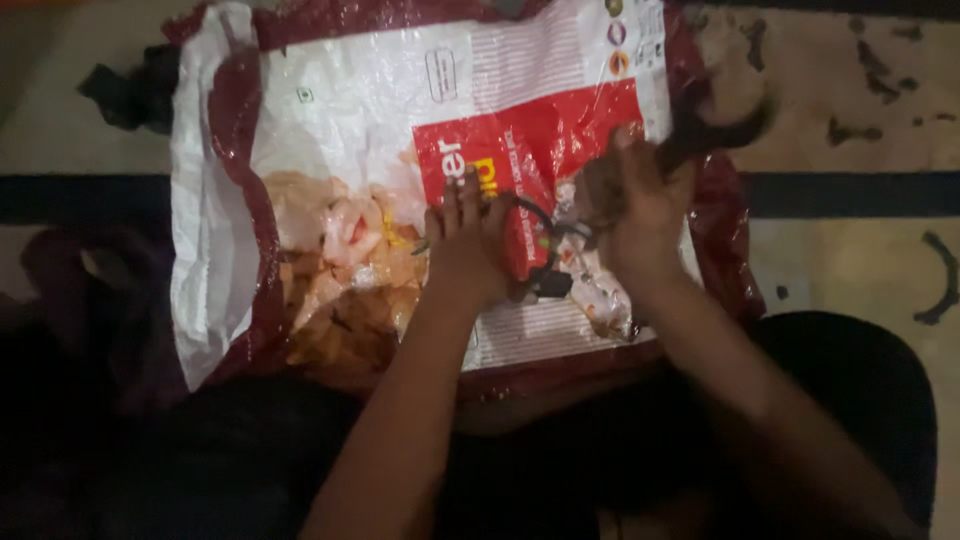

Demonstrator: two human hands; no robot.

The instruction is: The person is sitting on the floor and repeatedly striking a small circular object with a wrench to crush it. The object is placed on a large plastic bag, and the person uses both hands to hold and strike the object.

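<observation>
My left hand (465, 240) lies flat with its fingers apart on a red and white printed plastic sack (360, 120) spread on the floor. A thin black wire loop (532, 212) curves from beside its fingertips down to a small black part (551, 284) just right of the hand. My right hand (640, 215) is closed around a dark curved tool (715, 128) that sticks up to the right; the tool is blurred, so its kind is unclear. The two hands are close together, with the wire between them.
The sack covers most of the middle of a pale, stained floor (850, 90) crossed by a dark band (860, 195). A black scrap (130, 90) lies at the sack's upper left. My dark-clothed legs (850, 400) fill the bottom of the view.
</observation>
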